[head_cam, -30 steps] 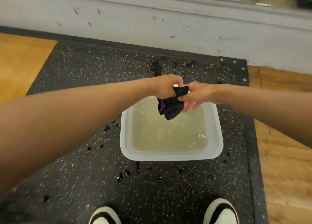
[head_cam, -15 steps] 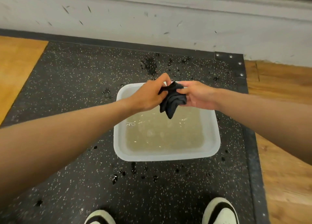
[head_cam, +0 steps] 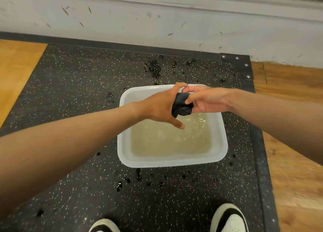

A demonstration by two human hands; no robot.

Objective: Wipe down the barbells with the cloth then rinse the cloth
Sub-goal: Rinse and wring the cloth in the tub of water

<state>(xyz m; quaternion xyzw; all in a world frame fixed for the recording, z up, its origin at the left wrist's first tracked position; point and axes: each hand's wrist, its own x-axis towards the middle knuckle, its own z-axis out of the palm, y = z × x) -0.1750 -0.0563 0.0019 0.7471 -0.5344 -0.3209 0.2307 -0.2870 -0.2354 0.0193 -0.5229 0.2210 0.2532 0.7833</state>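
Head view looks steeply down (close) at tub [head_cam: 172, 161].

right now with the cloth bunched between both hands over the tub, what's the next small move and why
Probably twist and squeeze it right there. The dark cloth is balled up above the cloudy water in the white tub, the right hand grips it, and the left hand holds its other side. Wringing here should drop drips in the tub, not onto the spattered mat.

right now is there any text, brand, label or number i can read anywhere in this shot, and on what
None: no readable text in the head view.
White rectangular plastic tub of cloudy water: no label shows.
Dark bunched cloth, gripped by left hand and right hand: no tag shows.
Black-and-white shoes: no legible brand.
Scuffed white wall: marks only, no writing.
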